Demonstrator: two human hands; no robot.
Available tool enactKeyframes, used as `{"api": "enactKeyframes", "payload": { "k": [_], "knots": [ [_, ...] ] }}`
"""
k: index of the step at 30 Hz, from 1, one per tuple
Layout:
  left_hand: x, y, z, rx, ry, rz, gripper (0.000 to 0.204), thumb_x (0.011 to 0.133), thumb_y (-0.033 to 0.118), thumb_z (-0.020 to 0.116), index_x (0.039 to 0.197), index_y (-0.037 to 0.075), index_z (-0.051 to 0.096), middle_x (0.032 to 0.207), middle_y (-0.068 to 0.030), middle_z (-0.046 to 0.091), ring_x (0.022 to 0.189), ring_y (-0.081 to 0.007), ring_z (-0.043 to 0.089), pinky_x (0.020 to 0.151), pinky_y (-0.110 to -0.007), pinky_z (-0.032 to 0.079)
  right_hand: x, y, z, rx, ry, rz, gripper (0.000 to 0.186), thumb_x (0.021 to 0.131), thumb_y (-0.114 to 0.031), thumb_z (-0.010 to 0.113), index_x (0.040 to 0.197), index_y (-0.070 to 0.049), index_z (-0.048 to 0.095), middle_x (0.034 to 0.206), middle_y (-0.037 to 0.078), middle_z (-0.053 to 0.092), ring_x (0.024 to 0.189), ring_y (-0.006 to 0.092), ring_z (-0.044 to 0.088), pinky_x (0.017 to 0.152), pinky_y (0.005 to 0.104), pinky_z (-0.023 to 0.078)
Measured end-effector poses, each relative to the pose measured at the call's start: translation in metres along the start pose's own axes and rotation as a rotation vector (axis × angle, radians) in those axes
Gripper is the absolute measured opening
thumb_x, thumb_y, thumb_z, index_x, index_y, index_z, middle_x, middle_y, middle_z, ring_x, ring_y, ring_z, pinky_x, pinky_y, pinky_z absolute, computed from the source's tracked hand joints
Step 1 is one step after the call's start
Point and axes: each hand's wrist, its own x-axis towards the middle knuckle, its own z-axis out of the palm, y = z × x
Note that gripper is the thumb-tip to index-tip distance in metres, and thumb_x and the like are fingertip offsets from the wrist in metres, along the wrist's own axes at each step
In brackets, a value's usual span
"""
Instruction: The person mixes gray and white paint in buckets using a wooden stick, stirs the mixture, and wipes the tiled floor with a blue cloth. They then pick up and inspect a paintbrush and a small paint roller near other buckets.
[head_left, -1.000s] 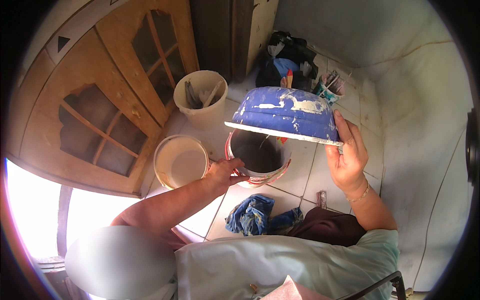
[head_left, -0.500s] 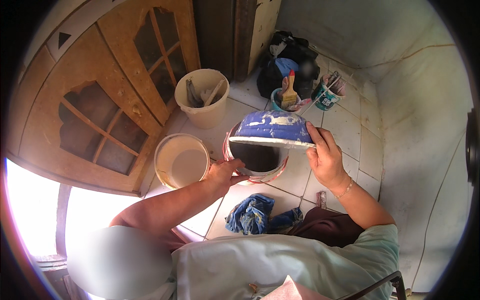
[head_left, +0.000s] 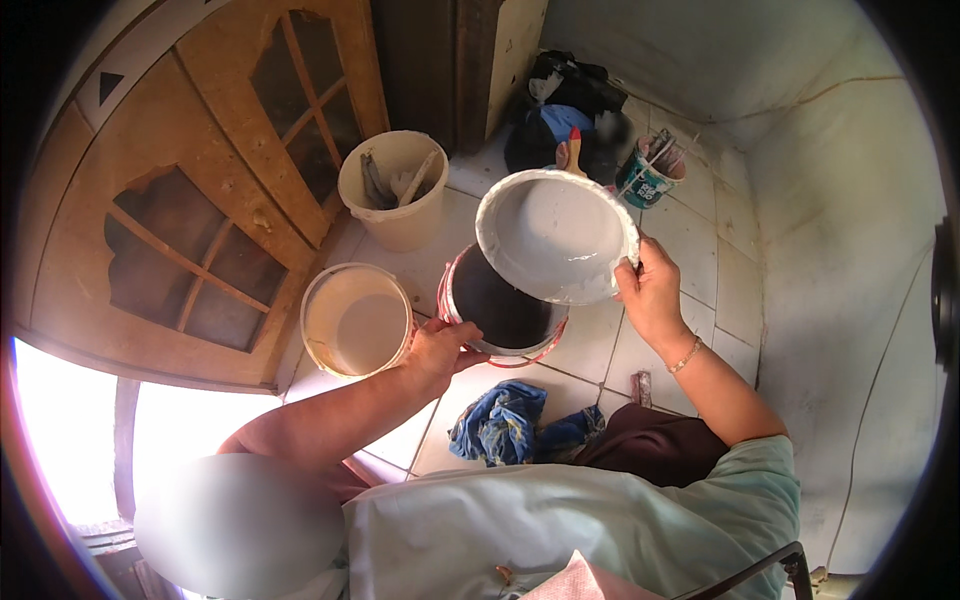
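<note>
We hold the tilted basin (head_left: 558, 232) left of our right fingers (head_left: 628, 279), clamped on its rim. Our left fingers (head_left: 466, 333) grip the bucket (head_left: 530, 349) by its rim; left of them stands a cream pail (head_left: 328, 302), nearer us a blue cloth (head_left: 499, 420).

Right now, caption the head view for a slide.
Right hand holding a basin by its rim, left hand gripping a bucket.

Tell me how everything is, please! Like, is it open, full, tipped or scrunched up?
Bowl: tilted, whitish inside
Right hand: gripping bowl's rim
Left hand: holding middle bucket's rim
Middle bucket: open, dark inside
Left bucket: open, upright
Back bucket: open, tools inside
Teal pot: upright, tools inside
Blue cloth: crumpled
Paintbrush: partly hidden
</note>
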Motion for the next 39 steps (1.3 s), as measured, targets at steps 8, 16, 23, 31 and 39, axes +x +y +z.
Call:
{"api": "enactKeyframes", "payload": {
  "k": [8,16,23,31,39],
  "knots": [
    [0.0,0.006,0.003,0.069,-0.007,-0.056,0.03,0.079,0.003,0.062,0.103,-0.008,0.048,0.103,-0.0162,0.051,0.095,-0.0292,0.058,0.081,-0.039,0.058,-0.001,0.003,-0.002,0.282,-0.117,0.412,0.032,0.08,0.001,0.051,0.113,0.004,0.053,0.097,0.013,0.053,0.068,0.016,0.061,0.047,0.0255,0.054],
    [-0.004,0.02,0.001,0.149,-0.01,-0.08,0.023,0.082,0.005,0.061,0.099,-0.006,0.05,0.107,-0.0147,0.046,0.098,-0.0269,0.053,0.084,-0.045,0.056,-0.009,-0.009,-0.012,0.033,-0.057,0.194,0.036,0.075,0.005,0.052,0.111,0.002,0.055,0.098,0.014,0.053,0.075,0.0239,0.061,0.058,0.0307,0.051],
    [0.001,0.023,0.003,0.247,-0.005,-0.069,0.027,0.078,0.007,0.065,0.096,-0.008,0.052,0.106,-0.0166,0.039,0.088,-0.0271,0.055,0.079,-0.042,0.059,-0.006,-0.02,-0.016,-0.125,-0.078,-0.029,0.044,0.071,0.006,0.054,0.114,0.001,0.053,0.098,0.02,0.052,0.083,0.0366,0.057,0.073,0.0385,0.048],
    [0.0,0.027,0.01,0.339,-0.029,-0.109,0.032,0.08,0.012,0.064,0.097,-0.013,0.055,0.106,-0.0161,0.038,0.096,-0.0328,0.058,0.079,-0.038,0.059,0.002,-0.026,-0.016,-0.2,-0.178,-0.047,0.041,0.072,0.005,0.052,0.113,0.004,0.051,0.095,0.021,0.052,0.083,0.0386,0.055,0.074,0.0415,0.046],
    [0.003,0.027,0.008,0.386,-0.028,-0.076,0.034,0.081,0.012,0.063,0.104,-0.011,0.053,0.11,-0.0163,0.05,0.092,-0.0292,0.061,0.076,-0.037,0.06,0.0,-0.033,-0.018,-0.31,-0.22,-0.064,0.042,0.072,0.001,0.054,0.113,0.007,0.05,0.095,0.022,0.051,0.082,0.0399,0.055,0.072,0.0427,0.047]
  ]
}}
